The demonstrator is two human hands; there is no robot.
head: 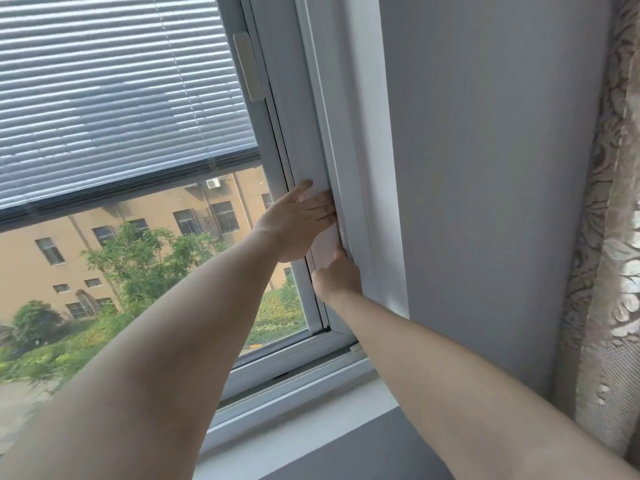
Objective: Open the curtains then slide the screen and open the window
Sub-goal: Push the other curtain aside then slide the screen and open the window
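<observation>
Both my arms reach up to the right-hand upright of a white window frame. My left hand lies flat on the narrow white vertical bar of the sliding screen, fingers curled round its right edge. Just below it, my right hand grips the same bar, its fingertips tucked into the gap between bar and frame. The patterned beige curtain hangs drawn aside at the far right. The glass pane shows trees and a tan building outside.
Slatted blinds cover the upper half of the glass. A small white handle plate sits on the sash edge above my hands. A grey wall reveal stands between frame and curtain. The white sill runs below.
</observation>
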